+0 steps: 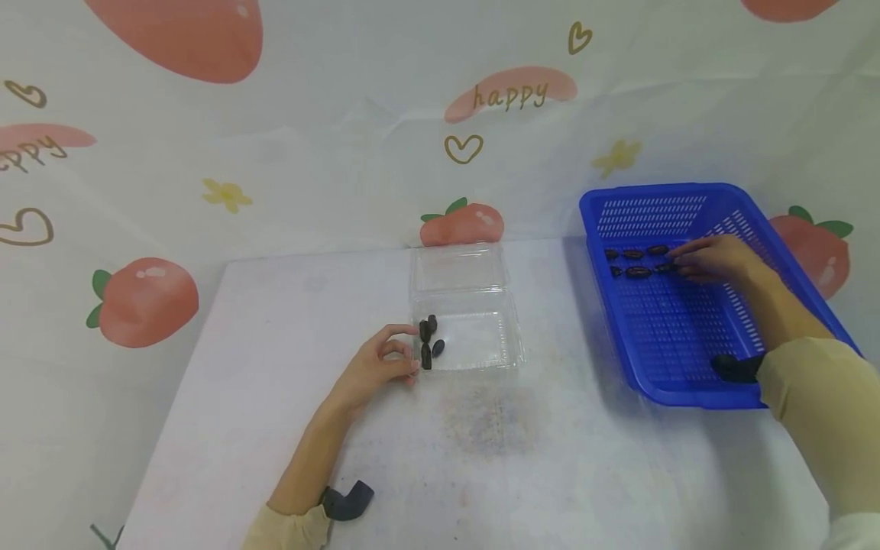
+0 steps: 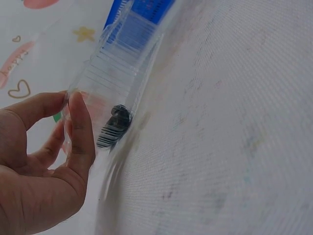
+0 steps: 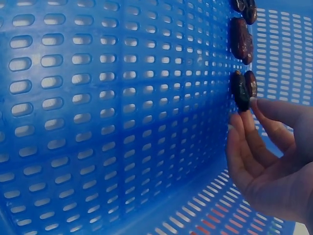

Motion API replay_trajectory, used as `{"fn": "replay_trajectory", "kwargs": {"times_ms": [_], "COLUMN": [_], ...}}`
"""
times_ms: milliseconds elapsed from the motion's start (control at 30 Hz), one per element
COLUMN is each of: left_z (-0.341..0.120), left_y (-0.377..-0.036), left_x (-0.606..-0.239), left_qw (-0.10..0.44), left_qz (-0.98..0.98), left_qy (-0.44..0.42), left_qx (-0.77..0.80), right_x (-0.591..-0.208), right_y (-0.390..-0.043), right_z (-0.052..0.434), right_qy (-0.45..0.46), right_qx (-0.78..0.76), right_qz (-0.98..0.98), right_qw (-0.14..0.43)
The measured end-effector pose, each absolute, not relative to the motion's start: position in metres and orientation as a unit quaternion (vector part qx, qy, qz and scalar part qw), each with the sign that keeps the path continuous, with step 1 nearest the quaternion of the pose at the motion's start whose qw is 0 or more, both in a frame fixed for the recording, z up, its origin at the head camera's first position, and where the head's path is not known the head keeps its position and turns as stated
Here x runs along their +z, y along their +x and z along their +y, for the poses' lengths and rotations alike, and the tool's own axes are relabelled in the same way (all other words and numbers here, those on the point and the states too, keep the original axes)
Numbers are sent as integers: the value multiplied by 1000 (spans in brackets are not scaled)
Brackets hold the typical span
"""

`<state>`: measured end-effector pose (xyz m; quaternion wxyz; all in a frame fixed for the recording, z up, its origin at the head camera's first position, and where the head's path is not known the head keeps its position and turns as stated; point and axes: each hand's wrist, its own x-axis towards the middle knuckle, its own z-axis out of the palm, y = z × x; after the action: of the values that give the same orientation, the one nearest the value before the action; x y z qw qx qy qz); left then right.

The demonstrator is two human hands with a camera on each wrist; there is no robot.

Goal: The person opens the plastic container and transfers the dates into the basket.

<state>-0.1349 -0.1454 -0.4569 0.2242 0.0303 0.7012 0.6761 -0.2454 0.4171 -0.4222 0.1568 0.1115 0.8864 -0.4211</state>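
On the table a clear plastic clamshell box [image 1: 474,336] lies with its lid [image 1: 457,269] folded back. Several dark, wrinkled dates [image 1: 425,356] are grouped at the left side inside it. My left hand [image 1: 381,363] pinches the box's left rim between thumb and finger, also seen in the left wrist view. Over on the right, my right hand [image 1: 718,260] reaches into a blue plastic basket [image 1: 687,336]. Its fingertips pinch the end of a dark date [image 3: 240,93] on the basket floor. More dates [image 1: 638,272] lie in two short rows beside it.
The basket's raised perforated walls surround the right hand. A white cloth backdrop [image 1: 330,168] with printed fruit and hearts stands behind the white table [image 1: 275,328]. Black bands [image 1: 347,502] are on both wrists.
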Motion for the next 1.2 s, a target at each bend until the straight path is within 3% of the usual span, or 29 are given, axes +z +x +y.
{"fn": "replay_trajectory", "kwargs": {"times_ms": [300,833,1200], "left_z": [-147,-148,-145], "left_y": [-135,-133,-135], "left_x": [-459,-458,-459], "left_qw": [223,220,221], "left_qz": [703,703,707], "left_qy": [32,28,26], "left_qx": [674,675,672], "right_x": [-409,-359,-338], "right_y": [-245,-234,-219], "right_z": [408,344,300], "right_qy": [103,3,-28], "right_qx": [-371,-481,-476], "right_qz": [916,875,875], "right_qw": [107,55,80]}}
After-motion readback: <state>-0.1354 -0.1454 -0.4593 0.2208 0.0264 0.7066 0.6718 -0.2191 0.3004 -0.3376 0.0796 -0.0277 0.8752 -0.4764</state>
